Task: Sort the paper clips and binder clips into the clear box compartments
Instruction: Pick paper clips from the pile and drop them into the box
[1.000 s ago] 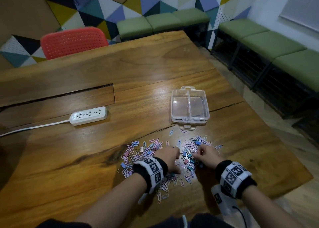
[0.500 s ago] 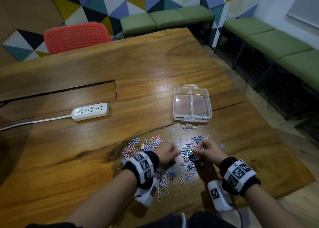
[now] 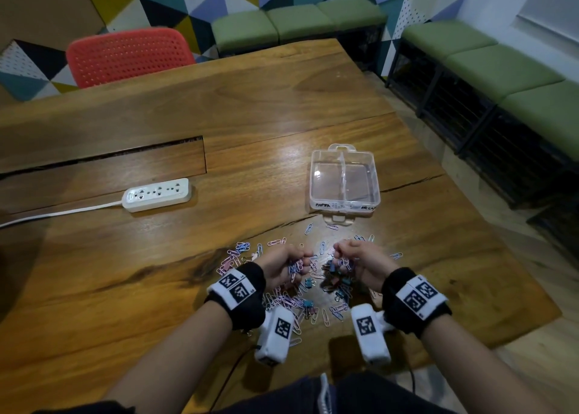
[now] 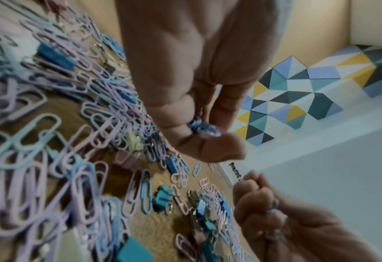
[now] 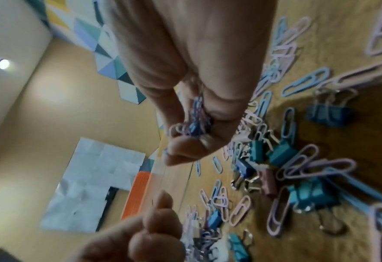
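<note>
A heap of pastel paper clips [image 3: 282, 300] mixed with small blue and teal binder clips [image 3: 310, 283] lies on the wooden table [image 3: 219, 115] in front of me. My left hand [image 3: 289, 264] is raised just above the heap and grips a bunch of paper clips [image 4: 204, 128] in its curled fingers. My right hand [image 3: 352, 258] is lifted beside it and also grips a bunch of paper clips [image 5: 194, 122]. The clear box [image 3: 344, 180] with two compartments stands beyond the heap, both compartments bare.
A white power strip [image 3: 156, 194] with its cable lies at the left of the table. A red chair [image 3: 128, 56] stands at the far edge. Green benches [image 3: 501, 68] line the walls to the right. The table's right edge runs close to the box.
Both hands have lifted off the heap with clips gathered in their fingers. They have risen and moved slightly toward the box.
</note>
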Demonstrator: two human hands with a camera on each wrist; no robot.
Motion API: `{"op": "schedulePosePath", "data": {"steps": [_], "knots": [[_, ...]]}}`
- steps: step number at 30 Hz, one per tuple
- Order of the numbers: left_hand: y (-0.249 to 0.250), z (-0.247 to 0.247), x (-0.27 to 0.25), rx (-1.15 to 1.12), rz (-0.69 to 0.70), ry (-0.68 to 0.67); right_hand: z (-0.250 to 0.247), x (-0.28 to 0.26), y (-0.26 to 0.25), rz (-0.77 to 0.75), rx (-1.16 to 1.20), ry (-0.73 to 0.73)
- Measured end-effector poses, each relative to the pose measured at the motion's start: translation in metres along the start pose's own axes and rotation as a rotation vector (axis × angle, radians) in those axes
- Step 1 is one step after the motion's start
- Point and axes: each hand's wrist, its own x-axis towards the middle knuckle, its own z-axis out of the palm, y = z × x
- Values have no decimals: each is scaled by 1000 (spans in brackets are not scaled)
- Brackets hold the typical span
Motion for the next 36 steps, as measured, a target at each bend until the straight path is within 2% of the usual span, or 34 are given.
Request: {"op": "schedulePosePath", "data": {"steps": [2, 4, 6, 8, 9, 11, 15, 19, 25, 27, 29, 31, 33, 36], "knots": [[2, -5, -4, -25, 1, 15, 10, 3, 0, -52, -154, 58], [3, -12, -7, 102, 23, 81, 21, 8, 6, -147, -575, 173], [1, -19, -10, 487, 56, 206, 30, 10, 15, -276, -1086, 212], [-6, -24, -14, 935, 115, 320, 37, 7, 19, -342, -1452, 209], [-11, -26, -17, 1134, 139, 369, 37, 6, 19, -346, -1529, 199], [-20, -28, -23, 1426, 130, 433, 33, 4, 19, -319, -1540, 153], [-33, -29, -28, 1619, 126, 409, 24, 4, 23, -300, -1596, 49], [-40, -29, -27, 1612, 143, 433, 25, 9, 27, -324, -1576, 121], [-39, -22, -26, 1652, 240, 394, 22, 5, 31, -325, -1631, 101], [-38, -23, -26, 1690, 249, 376, 20, 3, 27, -268, -1469, 75], [-36, -26, -27, 1651, 236, 327, 17, 5, 17, -209, -1179, 17], [-33, -31, -27, 1527, 229, 253, 16, 10, -2, -203, -988, -9], [-27, -36, -25, 1294, 199, 152, 17, 17, -25, -183, -871, -10], [-14, -42, -20, 729, 103, 110, 22, 33, -59, -165, -743, 16]]}}
